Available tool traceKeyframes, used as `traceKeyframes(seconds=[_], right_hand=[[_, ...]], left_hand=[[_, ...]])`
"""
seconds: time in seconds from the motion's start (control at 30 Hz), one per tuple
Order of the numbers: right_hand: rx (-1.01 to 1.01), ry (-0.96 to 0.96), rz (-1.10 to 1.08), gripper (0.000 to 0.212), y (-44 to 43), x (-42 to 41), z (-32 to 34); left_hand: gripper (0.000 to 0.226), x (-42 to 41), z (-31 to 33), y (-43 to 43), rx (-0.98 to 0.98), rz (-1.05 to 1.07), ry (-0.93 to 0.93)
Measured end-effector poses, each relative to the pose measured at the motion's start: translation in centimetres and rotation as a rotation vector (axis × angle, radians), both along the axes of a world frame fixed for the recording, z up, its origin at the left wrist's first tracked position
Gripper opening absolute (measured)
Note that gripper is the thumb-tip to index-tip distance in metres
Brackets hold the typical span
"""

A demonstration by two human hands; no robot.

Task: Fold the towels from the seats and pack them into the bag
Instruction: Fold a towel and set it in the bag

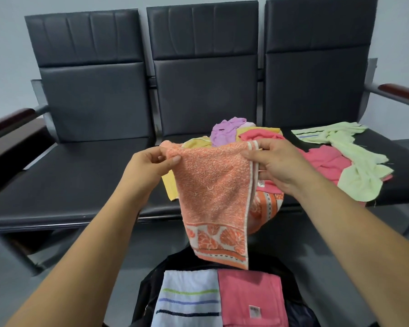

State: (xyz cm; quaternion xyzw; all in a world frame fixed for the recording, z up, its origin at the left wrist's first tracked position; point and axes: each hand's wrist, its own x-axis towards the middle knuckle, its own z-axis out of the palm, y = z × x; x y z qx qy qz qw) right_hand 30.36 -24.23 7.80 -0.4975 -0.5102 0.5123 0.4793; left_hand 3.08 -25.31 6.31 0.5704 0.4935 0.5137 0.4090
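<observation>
An orange towel (pixel 213 192) with a patterned border hangs folded in front of the middle seat. My left hand (pixel 149 164) pinches its top left corner and my right hand (pixel 276 161) pinches its top right corner. Behind it on the seat lies a heap of towels: yellow (pixel 196 142), purple (pixel 227 131) and pink (pixel 260 134). A pale green towel (pixel 354 161) and a pink towel (pixel 326 161) lie crumpled on the right seat. Below, a dark bag (pixel 151 279) stands open on the floor with a folded white striped towel (pixel 189 298) and a folded pink towel (pixel 250 298) inside.
A row of three black padded seats (pixel 80 180) with high backs stands against a pale wall. Dark wooden armrests (pixel 7 119) stick out at both ends. Grey floor shows around the bag.
</observation>
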Motion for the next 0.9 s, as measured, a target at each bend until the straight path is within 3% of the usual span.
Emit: traceKeyframes(seconds=[0.1, 0.17, 0.23, 0.33, 0.47, 0.63, 0.9], right_hand=[[0.009, 0.151, -0.046, 0.02, 0.1, 0.2, -0.1], [-0.043, 0.344, 0.018, 0.025, 0.0, 0.3, 0.2], [-0.061, 0.408, 0.134, 0.028, -0.2, 0.4, 0.4], [-0.024, 0.277, 0.125, 0.027, -0.3, 0.5, 0.5], [0.143, 0.022, -0.029, 0.015, -0.4, 0.5, 0.2], [0.191, 0.048, -0.057, 0.019, -0.7, 0.3, 0.0], [0.339, -0.003, -0.057, 0.022, -1.6, -0.5, -0.2]], left_hand=[[0.045, -0.1, 0.0, 0.0, -0.021, -0.004, -0.055], [0.042, 0.3, 0.1, 0.0, -0.033, 0.012, -0.107], [0.034, 0.6, 0.1, 0.0, -0.044, 0.048, -0.158], [0.027, 0.8, 0.0, 0.1, -0.046, 0.06, -0.235], [0.025, 0.7, 0.3, -0.2, -0.009, 0.126, -0.174], [0.02, 0.9, 0.7, -0.4, 0.165, 0.317, 0.097], [0.021, 1.3, 0.4, -0.2, 0.138, 0.197, -0.111]])
